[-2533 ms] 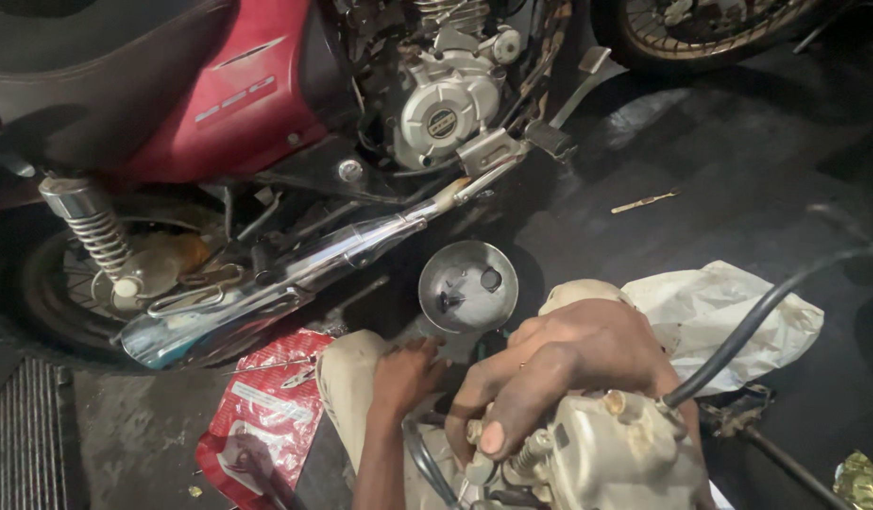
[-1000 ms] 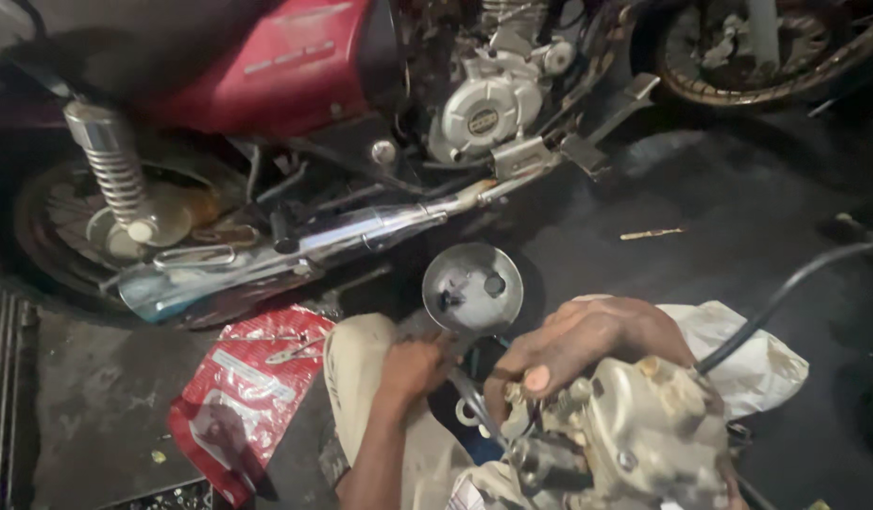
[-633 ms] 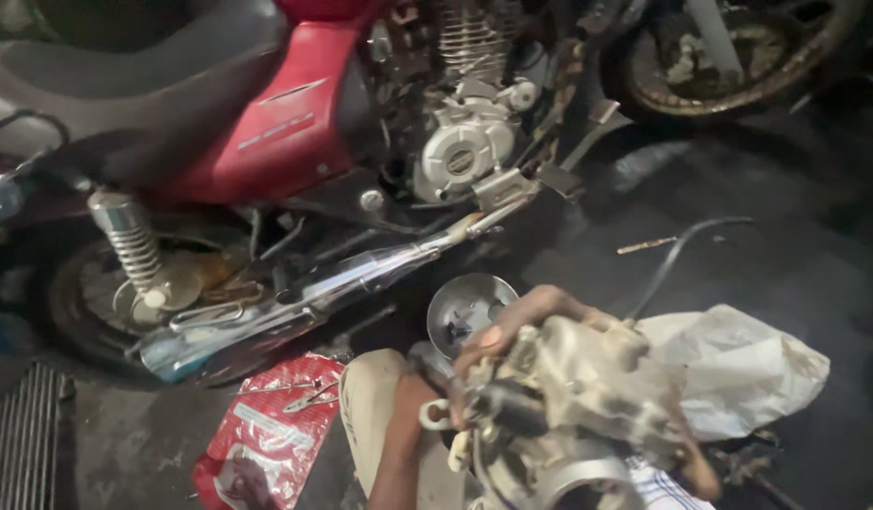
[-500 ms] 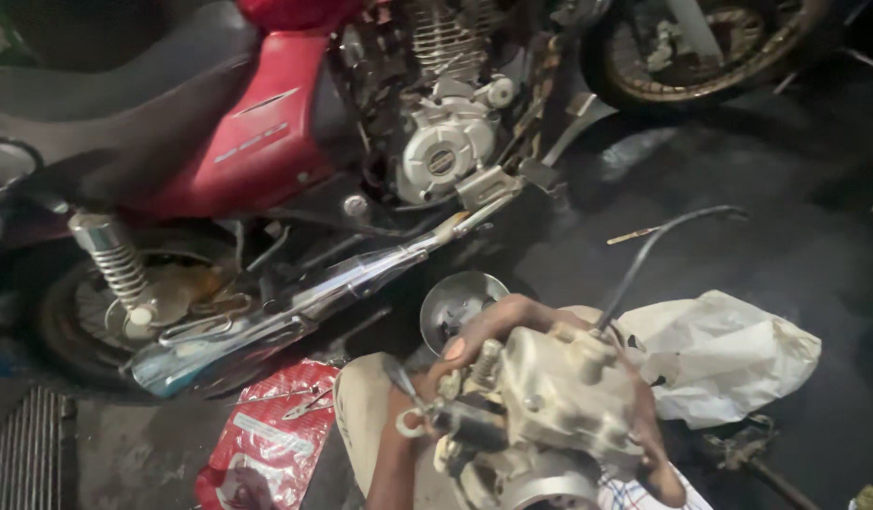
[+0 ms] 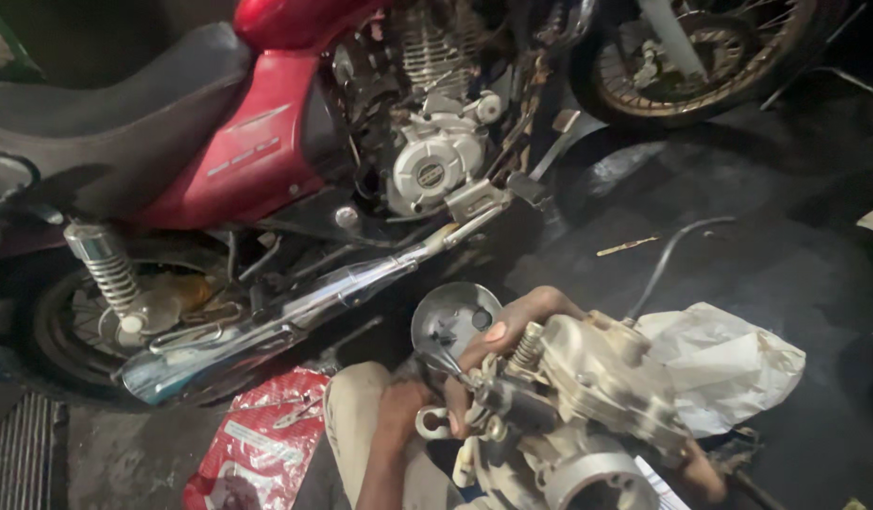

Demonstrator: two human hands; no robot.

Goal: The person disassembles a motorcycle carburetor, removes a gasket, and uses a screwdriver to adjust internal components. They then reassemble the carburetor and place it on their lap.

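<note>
A grimy grey metal carburetor point(image 5: 597, 387) with a spring and a black cable point(image 5: 665, 263) fills the lower middle, held close to the camera. My right hand point(image 5: 514, 319) wraps it from behind, fingers over the top left and palm showing under its right end. Low at its left end is my left hand point(image 5: 401, 412), fingers curled at a small ring-shaped lever point(image 5: 431, 423). A round metal dish point(image 5: 448, 317) lies on the floor just behind the hands.
A red motorcycle point(image 5: 257, 161) stands across the back, with its chrome exhaust pipe point(image 5: 295, 316), rear shock point(image 5: 101, 269) and silver engine point(image 5: 434, 170). A second wheel point(image 5: 701, 57) is top right. A crumpled white bag point(image 5: 729, 364) and a red packet point(image 5: 257, 444) lie on the dark floor.
The carburetor has been lifted and turned up toward the camera, my right hand shifting from on top of it to behind it. The view has swung up and left over the motorcycle.
</note>
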